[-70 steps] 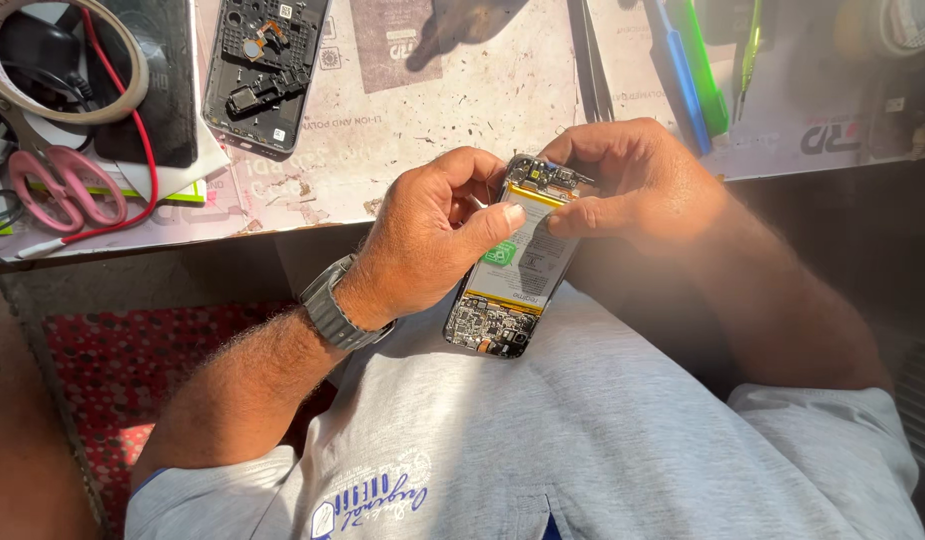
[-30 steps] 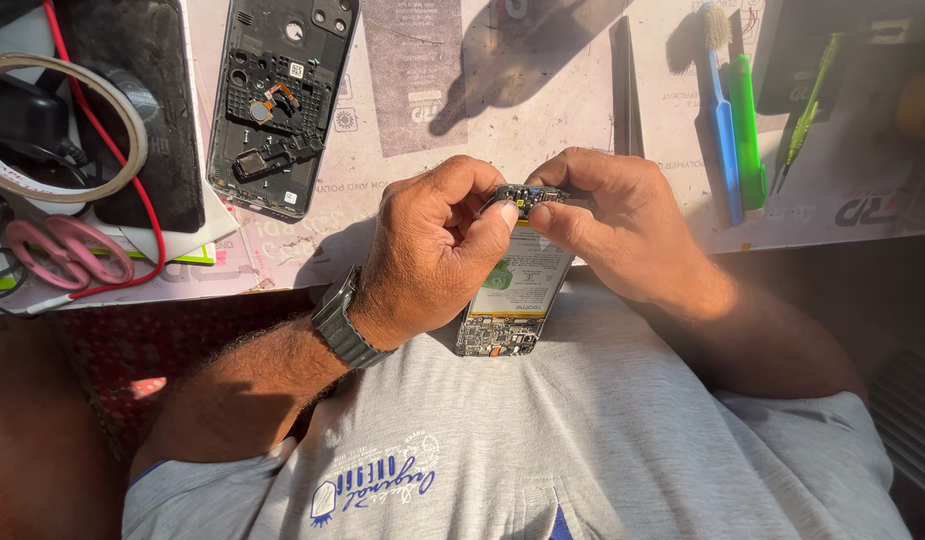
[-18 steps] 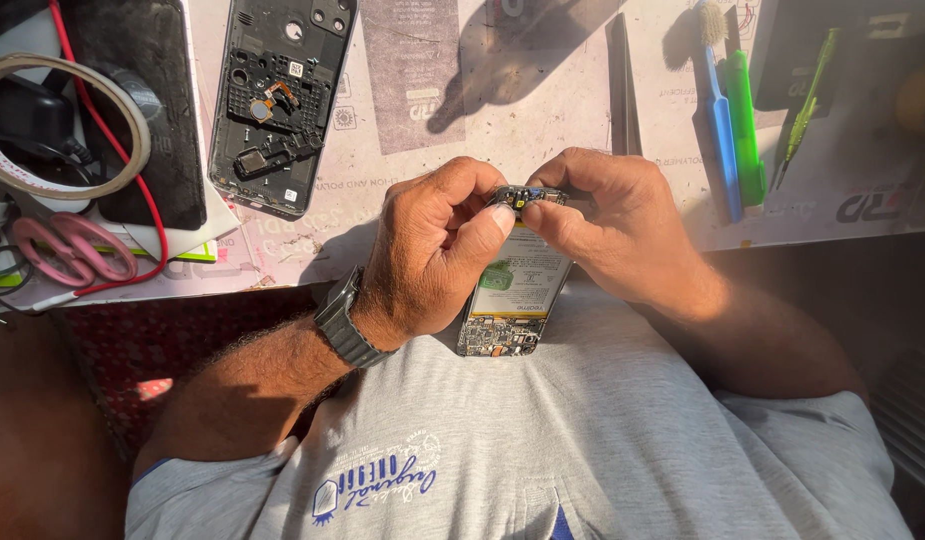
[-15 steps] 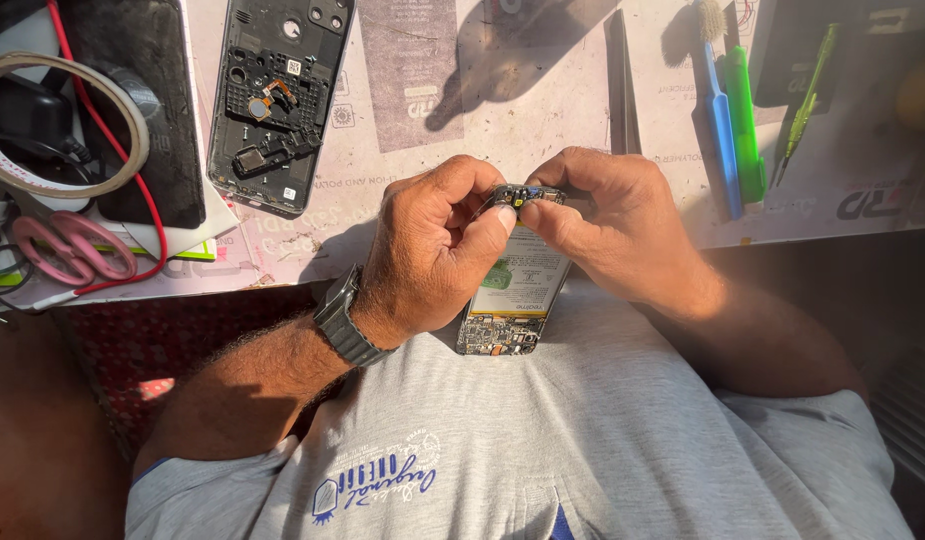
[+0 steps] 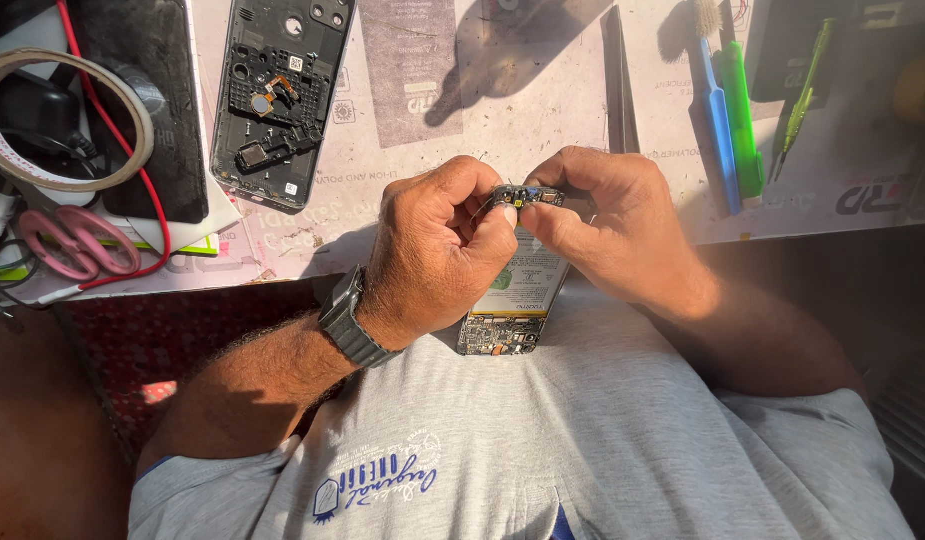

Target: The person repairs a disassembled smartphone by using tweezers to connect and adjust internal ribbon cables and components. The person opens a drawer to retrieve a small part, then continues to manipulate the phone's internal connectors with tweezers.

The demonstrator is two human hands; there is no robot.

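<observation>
Both hands meet over one opened smartphone with its back cover off, circuit boards and pale battery label showing (image 5: pixel 514 300). The left hand (image 5: pixel 437 250) and the right hand (image 5: pixel 607 225) each have a grip clamped, thumb against forefinger, on the phone's top edge, where a narrow dark board strip shows between the fingertips. The phone stands tilted, its lower end resting against the grey shirt (image 5: pixel 582 440), just off the near edge of the desk (image 5: pixel 542 120). One dark wristwatch (image 5: pixel 350 322) sits on the left wrist.

Taking the phone as the landmark: up and to the left of it, on the desk, lies one black phone back frame with bare inner parts (image 5: pixel 277 95). Farther left lie one roll of tape (image 5: pixel 57 120), one red cable (image 5: pixel 132 170) and one pair of pink-handled scissors (image 5: pixel 67 240). Straight above the phone lies one slim dark metal tool (image 5: pixel 619 75). Up and to the right lie one blue-handled brush (image 5: pixel 714 120), one green pen-like tool (image 5: pixel 742 120) and one thin green tool (image 5: pixel 802 95).

The desk's near edge runs just behind the hands. Bare mat lies between the back frame and the dark tool. The left side is crowded; below the edge, the lap leaves open room on both sides of the phone.
</observation>
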